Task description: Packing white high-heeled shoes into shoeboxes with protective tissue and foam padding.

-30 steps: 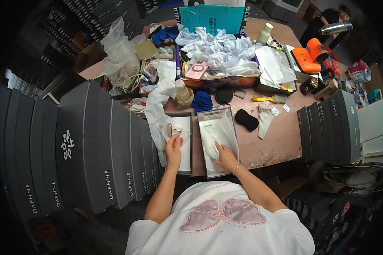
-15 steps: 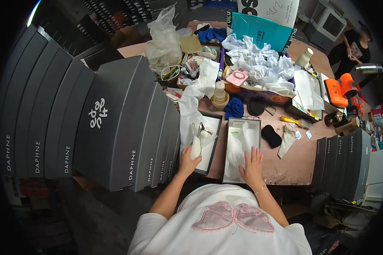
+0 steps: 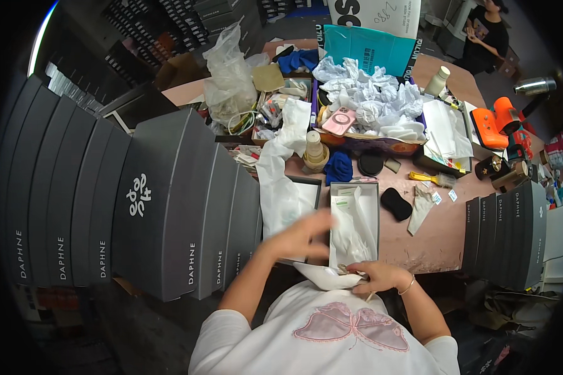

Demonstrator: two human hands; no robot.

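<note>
A white pointed shoe point(image 3: 319, 275) is held close to my shirt, beyond the near table edge. My right hand point(image 3: 381, 277) has its fingers closed round the heel end of it. Over the box lid at the left hovers my left hand point(image 3: 297, 237), blurred by motion, its fingers spread and nothing visible in them. White tissue paper point(image 3: 275, 181) drapes over that dark-rimmed lid point(image 3: 318, 194). Beside it stands an open shoe box point(image 3: 373, 219) lined with tissue paper point(image 3: 351, 234).
Dark shoe boxes point(image 3: 156, 206) are stacked at left, more boxes point(image 3: 513, 231) at right. Behind lie a crate of crumpled paper point(image 3: 381, 94), a pink phone point(image 3: 339, 120), a blue cloth point(image 3: 338, 167), a black pad point(image 3: 395, 204) and a yellow-handled brush point(image 3: 431, 179). Another person point(image 3: 485, 37) is far right.
The white shoe has moved from the lid toward my body, into my right hand. That hand has left the box's tissue paper. My left hand has moved right and released the shoe.
</note>
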